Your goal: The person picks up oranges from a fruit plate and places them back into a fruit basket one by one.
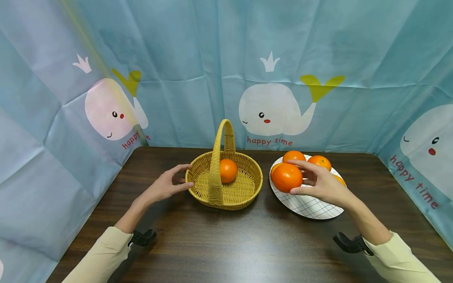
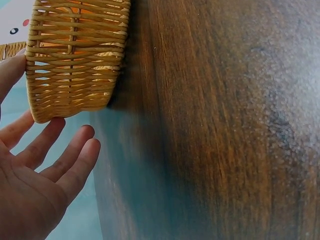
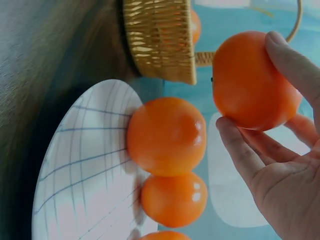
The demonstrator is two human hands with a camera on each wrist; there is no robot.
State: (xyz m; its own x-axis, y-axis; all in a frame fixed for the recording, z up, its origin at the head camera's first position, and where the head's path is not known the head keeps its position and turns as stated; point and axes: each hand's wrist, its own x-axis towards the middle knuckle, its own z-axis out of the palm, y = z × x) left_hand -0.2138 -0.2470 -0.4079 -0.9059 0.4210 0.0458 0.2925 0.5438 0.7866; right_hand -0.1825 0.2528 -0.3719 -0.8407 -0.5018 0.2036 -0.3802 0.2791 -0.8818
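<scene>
My right hand (image 1: 323,186) holds a smooth, round orange fruit (image 1: 287,178) above the near left side of a white plate. In the right wrist view, thumb and fingers grip this held fruit (image 3: 252,82), which has a small dark spot on one side. More orange fruits (image 3: 167,136) rest on the plate (image 3: 85,165). My left hand (image 1: 169,182) is at the left end of a yellow wicker basket (image 1: 244,202), its fingers spread and loosely bent at the rim. Another orange fruit (image 1: 228,171) lies inside the basket, beside the upright handle (image 1: 215,173).
The basket and plate stand side by side towards the back of a dark wooden table (image 1: 226,243). A blue curtain (image 1: 184,106) with whale prints hangs behind and along both sides. Black straps with camera mounts (image 1: 143,237) sit on both wrists.
</scene>
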